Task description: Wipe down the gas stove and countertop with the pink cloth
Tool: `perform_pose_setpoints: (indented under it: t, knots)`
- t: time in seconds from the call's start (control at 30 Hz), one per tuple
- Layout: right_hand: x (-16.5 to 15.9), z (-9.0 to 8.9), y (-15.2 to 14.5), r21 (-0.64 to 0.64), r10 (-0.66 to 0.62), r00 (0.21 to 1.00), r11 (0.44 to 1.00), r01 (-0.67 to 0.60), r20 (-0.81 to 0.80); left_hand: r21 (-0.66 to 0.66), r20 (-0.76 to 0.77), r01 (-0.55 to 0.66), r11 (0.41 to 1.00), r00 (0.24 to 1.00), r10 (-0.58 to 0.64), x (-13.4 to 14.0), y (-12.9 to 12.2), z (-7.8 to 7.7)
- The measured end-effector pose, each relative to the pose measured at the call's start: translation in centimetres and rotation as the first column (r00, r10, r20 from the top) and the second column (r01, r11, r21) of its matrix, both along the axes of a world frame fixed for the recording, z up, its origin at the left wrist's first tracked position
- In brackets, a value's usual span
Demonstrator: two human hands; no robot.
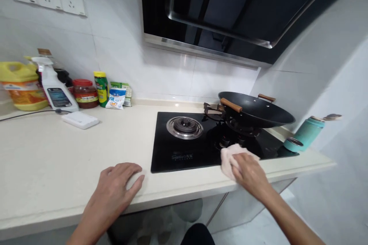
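Observation:
In my right hand (248,170) is a pale pink cloth (228,160), pressed down at the front edge of the black glass gas stove (201,157), close to its control knobs (224,142). My left hand (117,183) rests on the cream countertop (120,141) left of the stove, fingers apart and holding nothing. The left burner (185,127) is bare, without a pan support on it. Over the right burner sits a black wok (255,111) with wooden handles. A dark pan support (212,111) lies at the stove's back, beside the wok.
At the back left stand a yellow jug (23,88), a white spray bottle (56,88), a red-lidded jar (85,93), a green shaker (101,90) and seasoning packets (116,97). A white box with a cable (80,120) lies before them. Teal containers (309,134) stand right; a range hood (207,11) hangs above.

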State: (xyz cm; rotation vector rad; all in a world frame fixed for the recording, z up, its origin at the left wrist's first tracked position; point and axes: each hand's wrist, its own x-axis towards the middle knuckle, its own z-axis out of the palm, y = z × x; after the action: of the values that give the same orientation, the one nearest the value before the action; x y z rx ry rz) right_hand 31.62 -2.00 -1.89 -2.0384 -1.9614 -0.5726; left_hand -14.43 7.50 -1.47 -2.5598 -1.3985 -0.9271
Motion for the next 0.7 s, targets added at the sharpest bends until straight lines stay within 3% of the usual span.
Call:
perform_pose_setpoints:
  t: [0.1, 0.2, 0.3, 0.43, 0.7]
  knots:
    - [-6.6, 0.9, 1.5, -0.016, 0.267, 0.96, 0.963, -0.269, -0.081, 0.045, 0.012, 0.028, 0.999, 1.0, -0.029, -0.1, -0.2, -0.1]
    - [-10.9, 2.8, 4.9, -0.118, 0.329, 0.931, 0.93, -0.349, -0.159, 0.08, 0.022, 0.057, 0.995, 0.998, -0.059, -0.3, -0.4, -0.2]
    - [-11.7, 4.7, 9.2, -0.295, 0.085, 0.989, 0.948, -0.119, -0.125, 0.097, 0.02, 0.067, 0.993, 0.997, -0.069, -0.5, -0.6, -0.3]
    - [-9.3, 6.0, 15.3, -0.386, -0.239, 0.97, 0.9, 0.202, -0.051, 0.109, 0.007, 0.073, 0.991, 0.997, -0.075, -0.5, -0.8, -0.4]
    - [-4.4, 6.4, 27.4, -0.403, -0.464, 0.873, 0.835, 0.375, -0.148, 0.191, 0.003, 0.112, 0.975, 0.993, -0.114, -0.5, -1.1, 0.4]
